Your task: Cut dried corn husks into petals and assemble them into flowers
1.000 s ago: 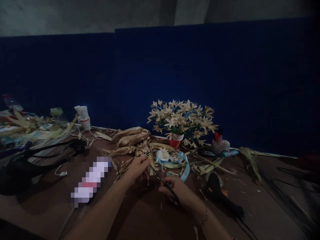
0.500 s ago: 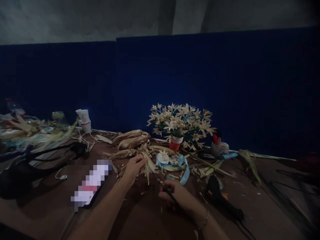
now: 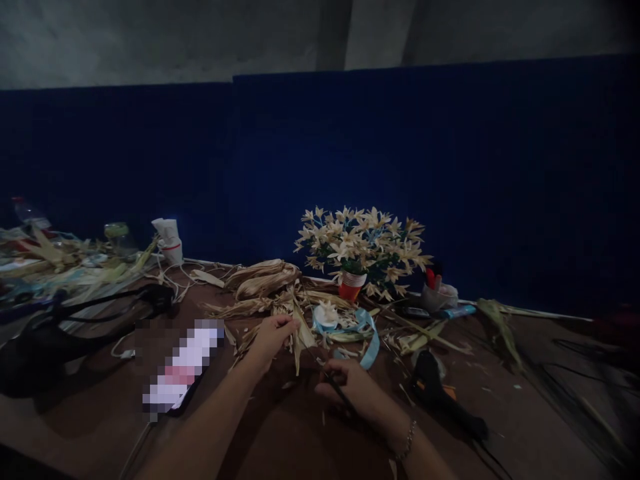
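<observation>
My left hand [image 3: 274,335] pinches a pale strip of corn husk [image 3: 303,337] between thumb and fingertips. In my right hand [image 3: 353,385] is a pair of scissors [image 3: 337,392] with dark handles; the thin blades point up and left toward the husk, and how far apart they are is hard to make out. Just beyond the hands lie a small white husk flower [image 3: 327,313] and a curl of light blue ribbon [image 3: 371,341]. Behind them stands a bunch of cream husk flowers [image 3: 363,240] in a red and white cup [image 3: 352,288].
A bundle of dried husks [image 3: 267,280] lies behind my left hand. To the right rests a black glue gun [image 3: 440,397] with a cord. A phone [image 3: 187,370] on a cable, a black strapped object [image 3: 50,353] and a husk pile [image 3: 55,260] are at left.
My left hand has shifted slightly right with the husk strip. My right hand stays nearly in place, with the scissors turned a little and their blades less visible.
</observation>
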A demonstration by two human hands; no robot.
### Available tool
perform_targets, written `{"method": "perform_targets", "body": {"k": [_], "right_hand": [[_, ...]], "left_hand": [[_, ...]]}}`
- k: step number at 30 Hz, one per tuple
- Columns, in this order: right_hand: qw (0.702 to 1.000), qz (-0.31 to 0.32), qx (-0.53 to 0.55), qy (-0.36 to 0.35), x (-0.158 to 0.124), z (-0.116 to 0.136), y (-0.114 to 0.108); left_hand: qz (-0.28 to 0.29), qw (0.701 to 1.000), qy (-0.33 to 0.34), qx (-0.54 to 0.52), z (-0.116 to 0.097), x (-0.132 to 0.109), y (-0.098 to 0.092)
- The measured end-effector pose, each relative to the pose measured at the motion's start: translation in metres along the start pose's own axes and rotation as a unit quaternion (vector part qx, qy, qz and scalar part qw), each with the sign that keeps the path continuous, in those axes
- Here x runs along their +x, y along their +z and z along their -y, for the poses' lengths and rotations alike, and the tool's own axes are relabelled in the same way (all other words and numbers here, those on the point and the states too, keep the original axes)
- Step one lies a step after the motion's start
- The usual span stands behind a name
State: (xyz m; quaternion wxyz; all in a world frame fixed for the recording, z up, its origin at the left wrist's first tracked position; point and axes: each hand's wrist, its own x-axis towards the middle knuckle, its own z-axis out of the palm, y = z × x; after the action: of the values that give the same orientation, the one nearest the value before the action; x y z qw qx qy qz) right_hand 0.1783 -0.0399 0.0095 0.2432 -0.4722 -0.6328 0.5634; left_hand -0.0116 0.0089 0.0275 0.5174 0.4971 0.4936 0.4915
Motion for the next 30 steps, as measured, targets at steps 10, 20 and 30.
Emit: {"method": "perform_targets", "body": {"k": [10, 20, 30], "right_hand": [[0.999, -0.019, 0.005, -0.038, 0.0024, -0.0012, -0.0008], [0.999, -0.032, -0.014, -0.034, 0.0032, -0.0021, -0.0019], [0.998, -0.051, -0.009, -0.045, 0.0054, -0.0055, -0.0051]], "left_hand": [[0.003, 1.0, 0.003, -0.02, 0.005, 0.0016, 0.0001], [0.0, 0.999, 0.018, -0.047, 0.0081, 0.0019, 0.0003], [0.005, 0.994, 0.019, -0.112, 0.0075, 0.0027, -0.0015]]}}
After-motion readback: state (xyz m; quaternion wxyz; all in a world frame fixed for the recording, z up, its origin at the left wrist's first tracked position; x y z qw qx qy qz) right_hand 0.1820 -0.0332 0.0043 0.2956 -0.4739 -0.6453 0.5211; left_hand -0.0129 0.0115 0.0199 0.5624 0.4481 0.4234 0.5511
